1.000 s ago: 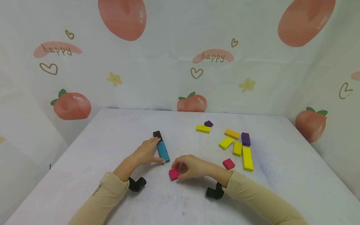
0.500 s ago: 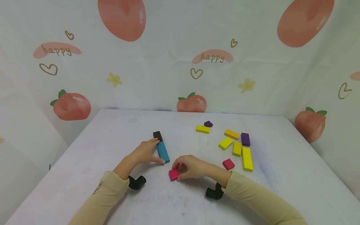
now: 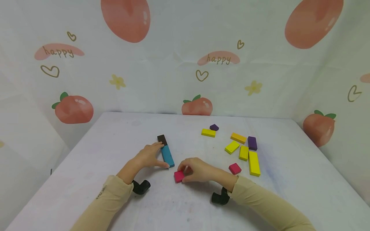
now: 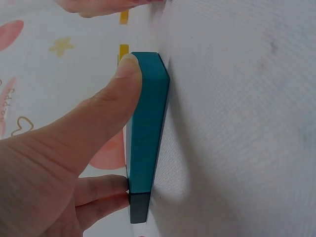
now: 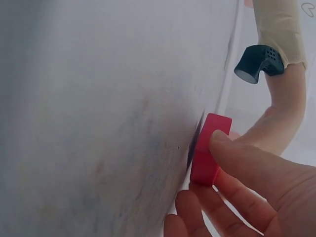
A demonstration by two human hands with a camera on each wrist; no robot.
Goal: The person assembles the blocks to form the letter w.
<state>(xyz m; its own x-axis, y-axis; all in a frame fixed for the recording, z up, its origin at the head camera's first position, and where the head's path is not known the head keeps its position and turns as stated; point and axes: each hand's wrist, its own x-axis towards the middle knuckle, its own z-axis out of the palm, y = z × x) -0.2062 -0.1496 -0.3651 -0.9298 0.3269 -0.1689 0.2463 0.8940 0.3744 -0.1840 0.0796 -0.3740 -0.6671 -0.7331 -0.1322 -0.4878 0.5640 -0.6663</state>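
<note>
My right hand pinches a red square block between thumb and fingers. In the right wrist view the thumb lies across the red block, with a dark shadow along its table side. A long blue block lies just beyond, end to end with a short dark brown block. My left hand rests along these two, its thumb at the blue block's near end. The left wrist view shows that thumb extended on the blue block, other fingers touching near the joint.
Right of my hands lie a second red block, a long yellow block, smaller yellow blocks, an orange block and a purple block. Farther back are another yellow block and a small purple piece.
My right hand has moved the red block slightly away from me, a little closer to the blue block's near end. My left hand stays in place.
</note>
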